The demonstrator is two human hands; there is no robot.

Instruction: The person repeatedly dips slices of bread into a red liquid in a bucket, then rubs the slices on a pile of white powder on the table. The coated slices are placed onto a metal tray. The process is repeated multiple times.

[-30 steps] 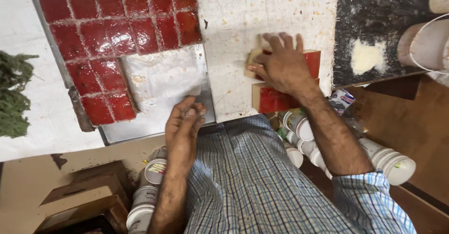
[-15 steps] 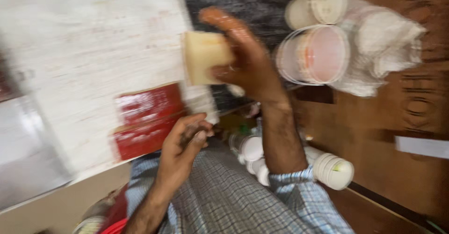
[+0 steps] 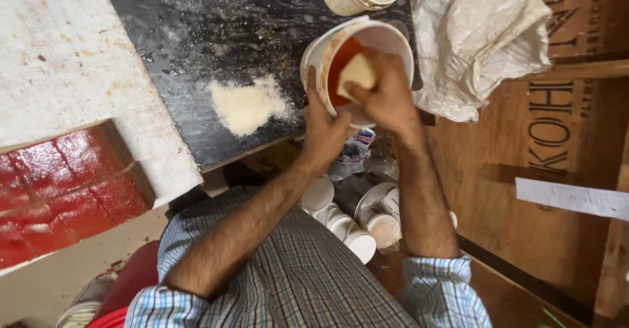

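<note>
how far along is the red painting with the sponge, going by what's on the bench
Looks done: the red tiles at the left are coated and glossy. In hand: the right hand presses a pale sponge into the bucket of red paint, which the left hand steadies by its rim. Left: cannot tell; the white board shows only red specks.

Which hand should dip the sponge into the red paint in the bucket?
Probably the right hand: it already grips the sponge just over the red paint inside the bucket. The left hand clasps the bucket's near rim, seemingly steadying it.
</note>
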